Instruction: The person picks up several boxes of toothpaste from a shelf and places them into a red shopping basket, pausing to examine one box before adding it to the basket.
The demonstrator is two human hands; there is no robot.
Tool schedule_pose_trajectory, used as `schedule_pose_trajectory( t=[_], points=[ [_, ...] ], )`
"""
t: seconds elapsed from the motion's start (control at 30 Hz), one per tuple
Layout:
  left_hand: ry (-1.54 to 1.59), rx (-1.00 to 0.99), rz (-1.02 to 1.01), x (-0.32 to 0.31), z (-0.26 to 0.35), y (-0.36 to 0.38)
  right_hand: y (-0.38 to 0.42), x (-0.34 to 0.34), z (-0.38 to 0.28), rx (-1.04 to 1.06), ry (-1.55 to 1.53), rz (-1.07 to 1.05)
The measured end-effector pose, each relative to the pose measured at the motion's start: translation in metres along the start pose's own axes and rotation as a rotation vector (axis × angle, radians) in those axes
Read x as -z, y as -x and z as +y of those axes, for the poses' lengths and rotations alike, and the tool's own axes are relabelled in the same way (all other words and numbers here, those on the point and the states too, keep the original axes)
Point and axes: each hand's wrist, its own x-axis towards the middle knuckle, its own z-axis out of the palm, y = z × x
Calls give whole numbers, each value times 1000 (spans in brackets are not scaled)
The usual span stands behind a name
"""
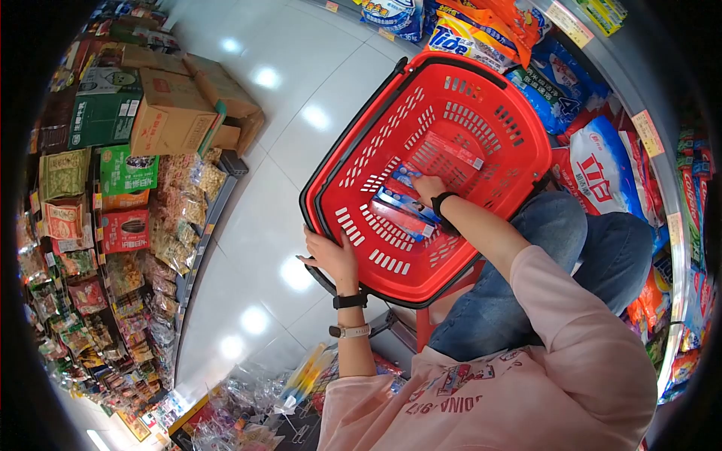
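A red plastic shopping basket with slotted walls and a black handle is tilted in front of me, by my knees. My left hand grips its near left side, fingers at the rim and handle. Inside the basket, my right hand has its fingers curled at a small blue box, partly covered by the hand. Another long blue box lies beside it, below my fingers. A flat red box rests farther in on the basket floor.
Detergent bags, including an orange Tide bag and a white-and-blue bag, fill the shelf at right. Across the tiled aisle stand snack shelves with cardboard boxes on top. Plastic-wrapped goods lie at lower left.
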Motion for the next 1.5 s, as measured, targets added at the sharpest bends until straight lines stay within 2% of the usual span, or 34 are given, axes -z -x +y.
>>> schedule_pose_trajectory(
  t=[0.07, 0.13, 0.17, 0.23, 0.3, 0.37, 0.4, 0.5, 0.57, 0.67, 0.7, 0.77, 0.87, 1.1, 1.3, 1.37, 1.5],
  points=[
    [0, -1, 2, 0, 1, 0, 4, 3, 1, 66, -19, 6],
    [17, 6, -11, 1, 0, -1, 9, 8, -1, -134, -241, 6],
    [16, 3, -13, 1, 0, -1, 7, 14, -2, -136, -243, 6],
    [16, 1, 0, -1, -1, 0, -7, 29, 3, -256, -244, 151],
    [20, -8, 10, -4, -4, 1, -16, 39, 25, -302, -204, 215],
    [16, -17, 21, -4, -5, 1, -23, 41, 52, -398, 196, 103],
    [19, -16, 19, -4, -4, 1, -22, 33, 69, -398, 190, 101],
    [8, -19, 9, -4, -1, 1, -21, 12, 91, -432, -9, 73],
    [11, -26, 7, -3, 3, -1, -21, 5, 94, -507, -3, -91],
    [-11, -28, 1, -3, 7, -2, -48, -26, 123, -612, -189, 28],
    [-8, -33, -2, -3, 8, -2, -46, -26, 127, -619, -189, 29],
    [-13, -29, 16, -4, 7, -3, -26, 21, 103, -498, -25, -107],
    [-17, -18, 4, -3, 10, -3, -29, 22, 97, -432, 42, -180],
    [-21, -25, 34, -10, 5, -4, -20, 23, 92, -507, 34, -237],
    [-32, -35, 37, -9, 11, -5, -28, 25, 90, -462, 28, -280],
    [-38, -45, 47, -12, 12, -5, -22, 29, 85, -433, 36, -372],
    [-31, -72, 63, -13, 11, -7, -23, 1, 94, -488, 2, -312]
  ],
)
